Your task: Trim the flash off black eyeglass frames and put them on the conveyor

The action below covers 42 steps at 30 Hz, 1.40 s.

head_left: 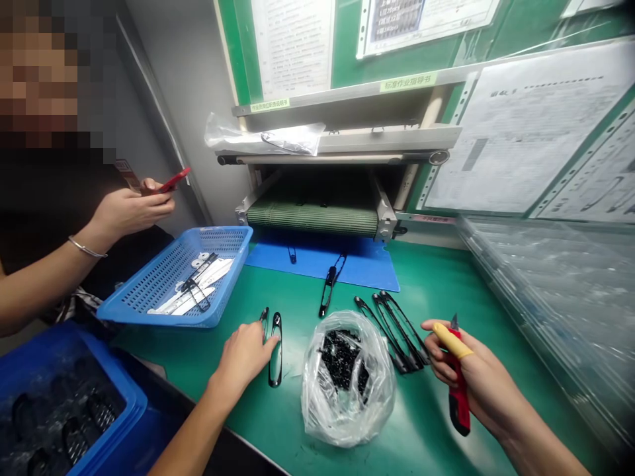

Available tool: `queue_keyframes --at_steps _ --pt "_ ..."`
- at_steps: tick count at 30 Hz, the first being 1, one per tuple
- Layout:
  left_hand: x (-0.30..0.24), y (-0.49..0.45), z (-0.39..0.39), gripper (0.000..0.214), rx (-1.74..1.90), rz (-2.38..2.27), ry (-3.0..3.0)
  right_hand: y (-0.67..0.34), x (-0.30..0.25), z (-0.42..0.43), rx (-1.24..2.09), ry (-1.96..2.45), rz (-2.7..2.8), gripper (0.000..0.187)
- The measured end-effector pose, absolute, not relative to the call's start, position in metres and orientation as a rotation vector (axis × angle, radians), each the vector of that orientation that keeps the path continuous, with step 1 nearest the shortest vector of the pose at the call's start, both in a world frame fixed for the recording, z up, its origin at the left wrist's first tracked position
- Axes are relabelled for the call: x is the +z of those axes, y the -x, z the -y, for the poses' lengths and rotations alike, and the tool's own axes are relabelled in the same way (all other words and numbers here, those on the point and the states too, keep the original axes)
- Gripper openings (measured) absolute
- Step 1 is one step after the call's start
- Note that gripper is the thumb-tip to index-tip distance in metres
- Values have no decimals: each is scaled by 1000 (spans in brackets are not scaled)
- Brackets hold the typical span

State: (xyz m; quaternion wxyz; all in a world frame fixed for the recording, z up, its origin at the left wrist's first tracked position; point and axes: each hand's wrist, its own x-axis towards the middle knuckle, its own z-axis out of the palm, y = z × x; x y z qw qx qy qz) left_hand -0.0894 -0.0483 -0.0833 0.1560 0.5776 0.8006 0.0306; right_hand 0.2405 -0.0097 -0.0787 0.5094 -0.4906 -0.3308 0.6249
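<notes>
The red knife is gripped in the right hand. 2 black clips on the surface are touched by the left hand; its grip cannot be told. Pick-up seems in hand; next, a firm pinch is probably called for.

Brightly lit; dark above the ribbed green conveyor belt; glinting on the crumpled clear plastic bag; stretched and blurred toward the right-hand edge.

Rightward, the plastic bag blocks the left hand; nearside tabletop is bare.
</notes>
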Motion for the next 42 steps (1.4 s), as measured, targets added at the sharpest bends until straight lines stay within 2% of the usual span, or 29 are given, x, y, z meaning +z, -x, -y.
queue_keyframes --at_steps 6,13,17,23,28,33,42 --pt "-86 87 33 25 -41 -2306 -1717 -248 -81 10 1358 1254 971 32" --pt "-71 112 47 26 -13 -2284 -1816 -249 -81 12 1270 1318 1032 31" --pt "-65 98 62 33 13 -2344 -1885 -248 -79 13 1253 1329 1048 31" --pt "-75 71 60 23 -189 -2284 -1925 -242 -76 16 1225 1315 1064 27" --pt "-83 69 54 24 -260 -2274 -1924 -246 -80 15 1227 1327 1111 28" --pt "-80 70 61 20 -119 -2234 -1954 -243 -77 17 1151 1374 1132 28" --pt "-79 75 80 16 391 -2092 -2021 -241 -74 18 1103 1395 1163 25"
